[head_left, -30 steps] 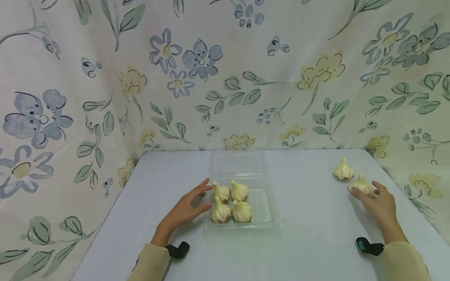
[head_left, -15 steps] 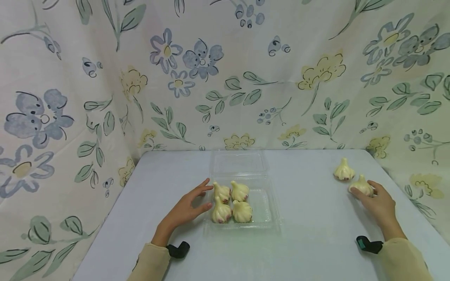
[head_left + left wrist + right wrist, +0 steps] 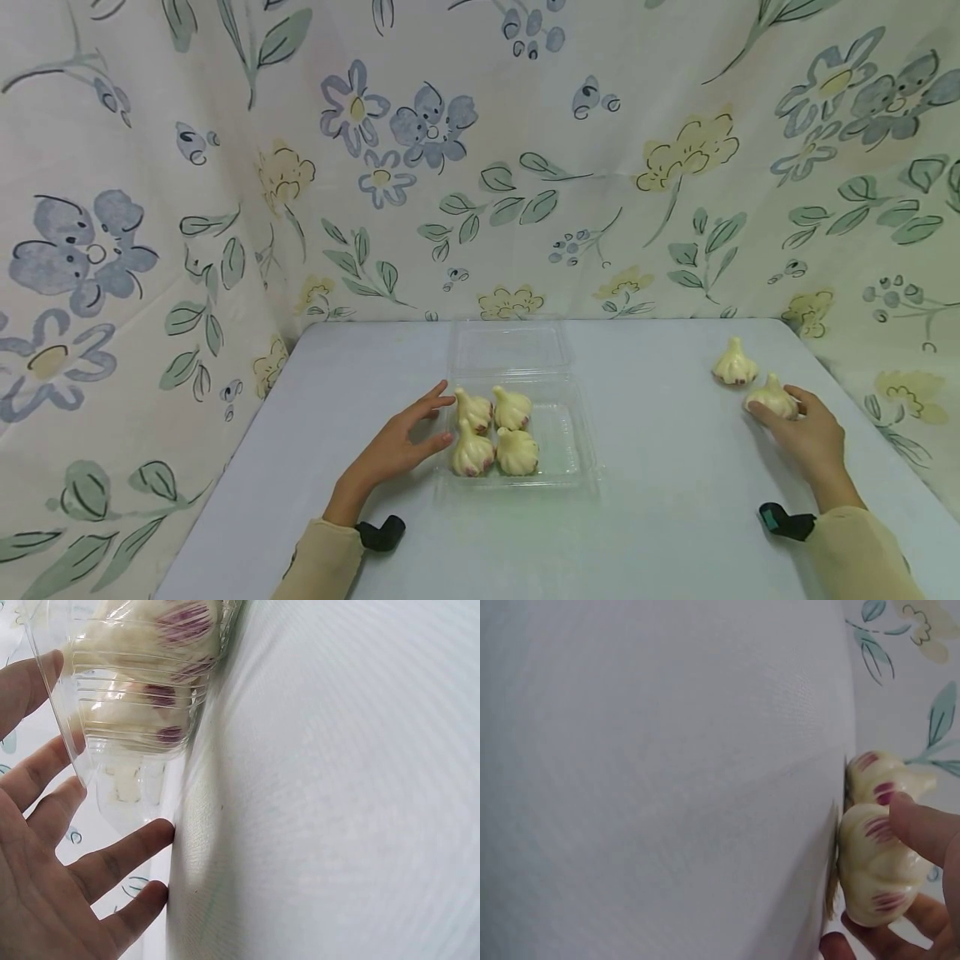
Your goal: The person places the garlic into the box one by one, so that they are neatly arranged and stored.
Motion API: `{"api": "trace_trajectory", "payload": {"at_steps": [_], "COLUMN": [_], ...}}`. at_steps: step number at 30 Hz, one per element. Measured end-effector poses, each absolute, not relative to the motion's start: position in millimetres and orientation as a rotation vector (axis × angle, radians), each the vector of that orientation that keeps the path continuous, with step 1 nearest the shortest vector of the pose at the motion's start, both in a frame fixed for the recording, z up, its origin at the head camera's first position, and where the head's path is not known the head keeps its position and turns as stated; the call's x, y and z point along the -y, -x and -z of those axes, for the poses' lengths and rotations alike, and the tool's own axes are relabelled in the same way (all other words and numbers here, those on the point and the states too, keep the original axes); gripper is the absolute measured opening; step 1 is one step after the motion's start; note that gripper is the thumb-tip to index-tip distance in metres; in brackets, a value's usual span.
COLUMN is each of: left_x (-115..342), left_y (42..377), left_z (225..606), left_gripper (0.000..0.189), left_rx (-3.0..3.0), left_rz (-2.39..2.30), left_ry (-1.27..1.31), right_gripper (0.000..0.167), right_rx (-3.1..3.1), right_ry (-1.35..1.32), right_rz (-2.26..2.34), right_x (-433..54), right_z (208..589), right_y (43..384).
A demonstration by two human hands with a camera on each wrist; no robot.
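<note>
A clear plastic clamshell box (image 3: 564, 442) lies on the table, its lid (image 3: 510, 346) folded back behind it. Inside, in the left part, sit several garlic bulbs (image 3: 517, 452) with purple marks. My left hand (image 3: 393, 446) rests at the box's left side, fingers spread. In the left wrist view its upper fingertips (image 3: 79, 786) touch the clear rim and the lower ones reach the tabletop. On the far right, my right hand (image 3: 813, 437) grips a garlic bulb (image 3: 881, 862) standing on the table, thumb on one side and fingers on the other. Another garlic bulb (image 3: 734, 364) stands just behind it.
The white table (image 3: 660, 500) stretches between the box and the right-hand bulbs. A floral curtain (image 3: 510, 167) hangs along the table's back and sides. Each wrist carries a black camera mount (image 3: 381, 534).
My right index finger has drawn in against the garlic bulb, and that bulb has barely shifted. The left hand and the box stay in place.
</note>
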State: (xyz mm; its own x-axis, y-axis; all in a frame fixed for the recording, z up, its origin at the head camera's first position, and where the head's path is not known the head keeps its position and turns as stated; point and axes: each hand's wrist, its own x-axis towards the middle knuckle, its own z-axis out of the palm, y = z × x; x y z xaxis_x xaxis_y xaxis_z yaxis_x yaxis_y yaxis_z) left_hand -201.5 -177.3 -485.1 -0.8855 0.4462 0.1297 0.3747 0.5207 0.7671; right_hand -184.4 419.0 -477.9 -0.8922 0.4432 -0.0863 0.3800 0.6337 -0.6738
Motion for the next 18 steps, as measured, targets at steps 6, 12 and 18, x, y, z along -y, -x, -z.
{"api": "trace_trajectory", "payload": {"at_steps": [6, 12, 18], "left_x": [177.2, 177.8, 177.9], "left_y": [201.5, 200.7, 201.4], "left_z": [484.9, 484.7, 486.2], "left_gripper": [0.060, 0.059, 0.058], "left_rx": [-2.667, -2.672, -2.675], "left_rz": [-1.305, -1.300, -1.297], "left_ry": [-0.714, -0.730, -0.725], "right_gripper": [0.091, 0.092, 0.093], "right_rx": [2.760, 2.764, 2.770], "right_ry": [0.714, 0.713, 0.721], "right_rz": [-1.109, -1.117, -1.158], "right_x": [-418.1, -416.8, -413.4], "right_z": [475.1, 473.4, 471.3], "right_y": [184.2, 183.1, 183.3]}}
